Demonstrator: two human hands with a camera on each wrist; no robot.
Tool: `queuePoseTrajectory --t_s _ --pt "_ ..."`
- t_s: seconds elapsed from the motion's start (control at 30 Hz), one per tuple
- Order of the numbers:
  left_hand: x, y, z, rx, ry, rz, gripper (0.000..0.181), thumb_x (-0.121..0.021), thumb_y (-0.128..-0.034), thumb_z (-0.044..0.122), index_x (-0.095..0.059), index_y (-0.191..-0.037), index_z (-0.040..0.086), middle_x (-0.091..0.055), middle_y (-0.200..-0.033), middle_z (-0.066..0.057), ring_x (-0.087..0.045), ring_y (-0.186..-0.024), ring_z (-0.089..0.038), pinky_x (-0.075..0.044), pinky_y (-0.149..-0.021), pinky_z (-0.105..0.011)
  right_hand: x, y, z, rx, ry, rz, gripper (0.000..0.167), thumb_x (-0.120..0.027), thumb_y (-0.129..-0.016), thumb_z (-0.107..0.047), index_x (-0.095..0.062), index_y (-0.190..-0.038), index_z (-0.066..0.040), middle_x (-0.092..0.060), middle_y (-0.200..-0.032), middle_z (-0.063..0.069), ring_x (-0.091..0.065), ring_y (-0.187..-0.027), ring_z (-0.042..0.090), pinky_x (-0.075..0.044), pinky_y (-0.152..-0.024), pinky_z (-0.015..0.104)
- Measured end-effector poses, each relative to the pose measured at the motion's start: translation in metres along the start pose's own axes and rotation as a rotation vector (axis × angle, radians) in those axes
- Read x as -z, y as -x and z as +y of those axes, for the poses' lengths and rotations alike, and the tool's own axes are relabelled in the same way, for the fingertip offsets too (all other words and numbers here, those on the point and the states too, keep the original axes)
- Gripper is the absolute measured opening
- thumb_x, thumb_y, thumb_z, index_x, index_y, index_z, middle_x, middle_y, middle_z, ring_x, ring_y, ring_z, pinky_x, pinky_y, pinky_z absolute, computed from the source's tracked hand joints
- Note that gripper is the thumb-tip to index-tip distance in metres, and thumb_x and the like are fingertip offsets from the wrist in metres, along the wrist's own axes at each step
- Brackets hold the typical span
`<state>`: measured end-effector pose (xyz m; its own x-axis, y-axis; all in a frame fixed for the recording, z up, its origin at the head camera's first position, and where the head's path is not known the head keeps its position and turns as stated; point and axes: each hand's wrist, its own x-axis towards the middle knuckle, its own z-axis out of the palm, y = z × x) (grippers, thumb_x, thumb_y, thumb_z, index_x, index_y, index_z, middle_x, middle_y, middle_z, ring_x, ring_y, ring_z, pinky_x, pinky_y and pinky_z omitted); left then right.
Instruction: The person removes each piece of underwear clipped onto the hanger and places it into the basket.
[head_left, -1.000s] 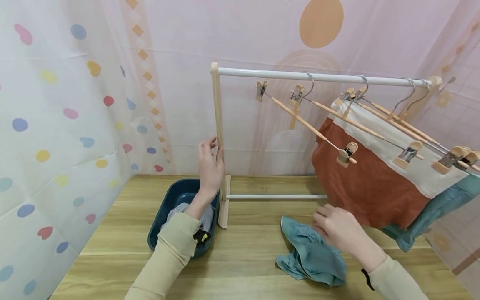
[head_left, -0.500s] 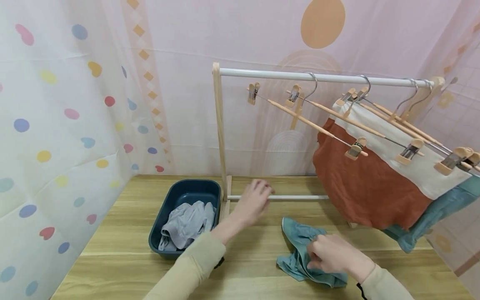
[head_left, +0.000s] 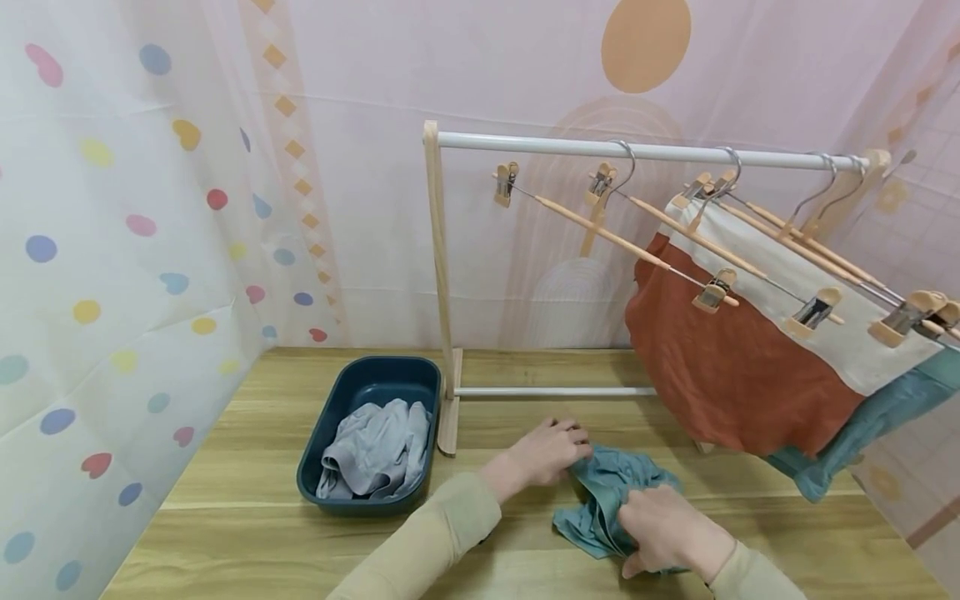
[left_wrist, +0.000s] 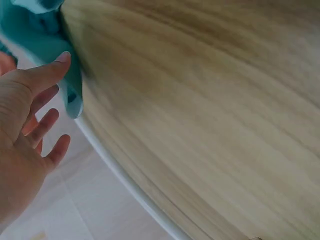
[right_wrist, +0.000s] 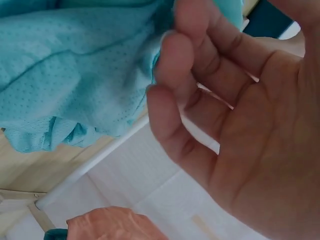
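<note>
A crumpled teal garment (head_left: pixel 611 483) with a finely dotted weave lies on the table between both hands. My left hand (head_left: pixel 547 454) is at its far left edge. In the left wrist view its fingers are spread and loosely bent, with one fingertip (left_wrist: pixel 63 56) over the teal fabric (left_wrist: pixel 45 45). My right hand (head_left: pixel 667 529) is over the garment's near right side. The right wrist view shows its fingers (right_wrist: pixel 175 57) bent, their tips at the cloth's edge (right_wrist: pixel 90 70), the palm bare. Neither view shows a firm hold on the fabric.
A dark blue basin (head_left: pixel 315 467) at the left holds a grey garment (head_left: pixel 375 446). Behind stands a rack with a white rail (head_left: pixel 525 144) and a wooden post (head_left: pixel 441 292). Clip hangers (head_left: pixel 600 233) hang there, some bearing a rust-and-white garment (head_left: pixel 735 358) and a teal one (head_left: pixel 870 433).
My left hand has come from the rack's post, down and right to the teal garment. The right hand has lowered onto the garment. The front hanger has swung slightly.
</note>
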<state>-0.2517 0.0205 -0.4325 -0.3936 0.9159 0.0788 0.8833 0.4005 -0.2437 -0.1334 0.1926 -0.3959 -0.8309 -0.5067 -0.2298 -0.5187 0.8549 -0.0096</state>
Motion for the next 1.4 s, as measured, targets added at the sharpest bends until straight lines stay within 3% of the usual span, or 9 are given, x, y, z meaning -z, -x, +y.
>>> queuePoseTrajectory --t_s 0.27,0.57,0.87,1.13,1.4 --pt "-0.006 -0.001 0.004 0.022 -0.096 0.018 0.027 -0.063 -0.0903 0.036 -0.062 -0.116 0.027 -0.059 -0.124 0.009 -0.05 -0.117 -0.012 -0.047 -0.091 -0.033 -0.005 -0.001 -0.003 0.012 -0.017 -0.003 0.045 -0.078 -0.07 -0.022 -0.038 -0.049 -0.02 -0.027 -0.048 -0.012 -0.026 -0.042 0.003 -0.022 -0.041 0.022" --pt "-0.003 0.006 -0.01 0.048 -0.04 0.038 0.017 -0.059 -0.0942 0.027 -0.065 -0.11 0.026 -0.061 -0.121 0.007 -0.052 -0.118 -0.014 -0.048 -0.09 -0.033 0.008 0.006 0.009 0.023 -0.12 0.033 0.044 -0.064 -0.074 0.0 -0.031 -0.057 -0.022 -0.018 -0.055 -0.012 -0.015 -0.051 0.004 -0.016 -0.048 0.022" --pt "0.022 0.028 -0.034 0.142 0.16 0.109 0.005 -0.062 -0.0918 0.021 -0.066 -0.095 0.023 -0.07 -0.102 0.011 -0.052 -0.12 -0.016 -0.044 -0.097 -0.043 0.027 0.014 0.028 -0.062 -0.13 0.149 0.028 -0.061 -0.08 -0.006 -0.04 -0.068 -0.02 -0.024 -0.06 -0.01 -0.018 -0.054 0.004 -0.017 -0.048 0.023" --pt "0.05 0.044 -0.05 0.177 0.205 0.195 0.004 -0.064 -0.0899 0.023 -0.063 -0.086 0.021 -0.069 -0.087 0.009 -0.057 -0.109 -0.016 -0.043 -0.094 -0.047 0.034 0.012 0.033 -0.092 -0.089 0.272 0.027 -0.064 -0.074 -0.002 -0.045 -0.071 -0.021 -0.033 -0.061 -0.012 -0.029 -0.054 0.002 -0.022 -0.046 0.021" --pt "0.082 0.059 -0.053 0.197 0.241 0.244 0.004 -0.064 -0.0893 0.018 -0.064 -0.087 0.022 -0.069 -0.086 0.011 -0.055 -0.106 -0.015 -0.04 -0.096 -0.047 0.033 0.009 0.031 -0.114 0.017 0.381 0.026 -0.067 -0.069 -0.002 -0.049 -0.066 -0.02 -0.044 -0.064 -0.011 -0.032 -0.056 0.003 -0.025 -0.047 0.022"
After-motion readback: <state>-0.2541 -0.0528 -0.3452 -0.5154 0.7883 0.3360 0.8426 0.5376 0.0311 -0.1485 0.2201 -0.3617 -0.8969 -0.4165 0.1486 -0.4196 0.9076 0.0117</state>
